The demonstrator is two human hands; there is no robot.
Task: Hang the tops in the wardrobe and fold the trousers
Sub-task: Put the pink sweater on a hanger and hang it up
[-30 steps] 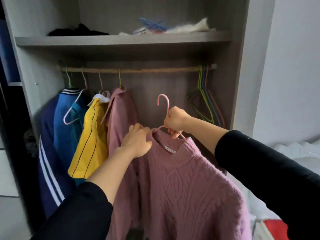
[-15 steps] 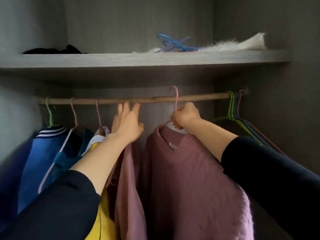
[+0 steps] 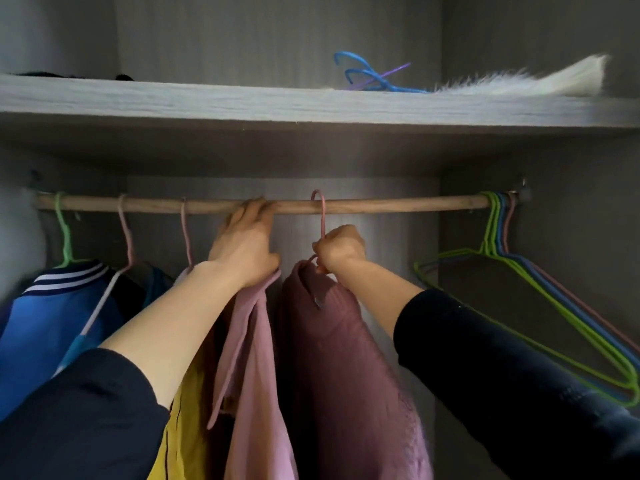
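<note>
A mauve knitted sweater (image 3: pixel 332 358) hangs on a pink hanger (image 3: pixel 322 216) whose hook sits over the wooden rail (image 3: pixel 398 205). My right hand (image 3: pixel 341 249) is shut on the hanger's neck just above the sweater's collar. To the left, my left hand (image 3: pixel 246 244) reaches up with its fingers curled over the rail, directly above a light pink shirt (image 3: pixel 252 341); that shirt's hanger hook is hidden behind the hand. Further left hang a yellow top (image 3: pixel 180 438) and a blue jacket (image 3: pixel 41 323) with a striped collar.
Several bare green, blue and pink hangers (image 3: pixel 519 271) hang bunched at the rail's right end. The grey shelf (image 3: pixel 311 105) above carries blue hangers (image 3: pixel 367 77) and a white furry item (image 3: pixel 536 83). Wardrobe walls close in left and right.
The sweater's hanger hook has gone over the rail and the sweater has turned side-on. My left hand rose from the sweater's shoulder to the rail. The view moved closer in.
</note>
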